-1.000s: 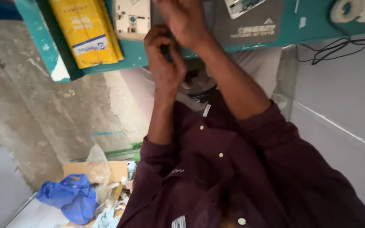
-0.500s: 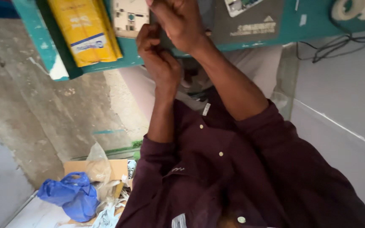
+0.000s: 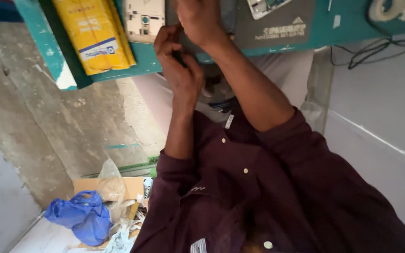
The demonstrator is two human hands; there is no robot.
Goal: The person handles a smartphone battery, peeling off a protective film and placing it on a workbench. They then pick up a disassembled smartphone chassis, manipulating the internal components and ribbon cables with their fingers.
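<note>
Dark maroon button-up shirt (image 3: 258, 197), long sleeves pushed up to elbows, forearms bare. Small pale round buttons down front placket, one more near bottom hem. Small white label tag at collar, above topmost button. Faint pale embroidered mark on chest, left of placket. Striped patch at lower edge, left of lowest button. Left hand (image 3: 179, 70) and right hand (image 3: 200, 21) bare, no rings or watch visible.

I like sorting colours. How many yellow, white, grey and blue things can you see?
Yellow: 1, the packet
White: 1, the small device
Grey: 1, the work mat
Blue: 1, the plastic bag
Total: 4
</note>
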